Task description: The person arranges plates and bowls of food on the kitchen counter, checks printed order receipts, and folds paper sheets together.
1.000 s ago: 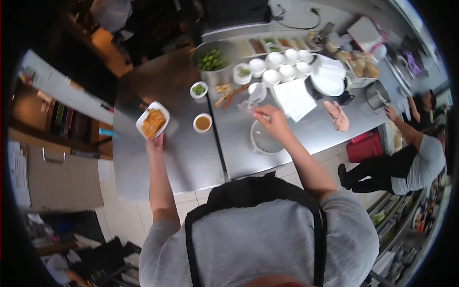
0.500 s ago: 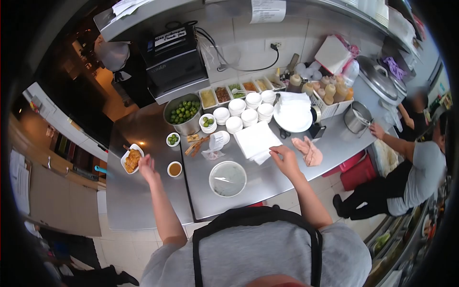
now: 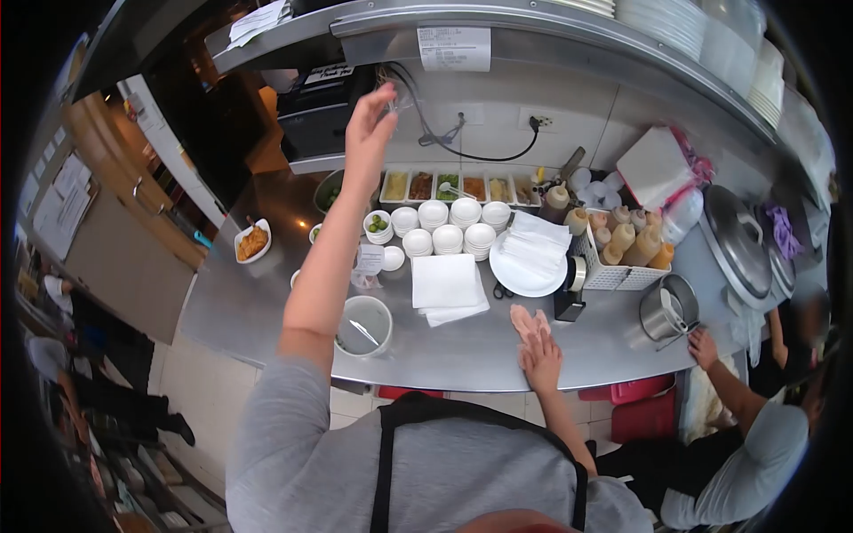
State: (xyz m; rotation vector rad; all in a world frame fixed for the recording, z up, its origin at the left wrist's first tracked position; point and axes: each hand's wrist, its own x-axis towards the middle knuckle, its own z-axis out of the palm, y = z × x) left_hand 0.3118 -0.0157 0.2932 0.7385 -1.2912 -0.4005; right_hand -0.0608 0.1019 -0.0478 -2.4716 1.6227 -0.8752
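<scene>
Cloth (image 3: 526, 323), pink and crumpled, lay near the front edge of the steel bench (image 3: 480, 355), and the right hand (image 3: 539, 360) rested palm down over its near end, fingers extended rather than clenched. The left hand (image 3: 369, 129) hung up high, well above the bench, its fingers loosely parted near the black printer (image 3: 327, 129) and some thin strands; I couldn't tell whether it touched those. Below that arm, a white tub (image 3: 363, 326) stood close to the front edge, with paper napkins (image 3: 444, 282) to its right. Further right, a plate (image 3: 526, 271) bore more napkins. Toward the left edge sat a bowl of fried food (image 3: 253, 242). A co-worker's hand (image 3: 703, 347) was at the front edge, beside a steel pot (image 3: 668, 308).
</scene>
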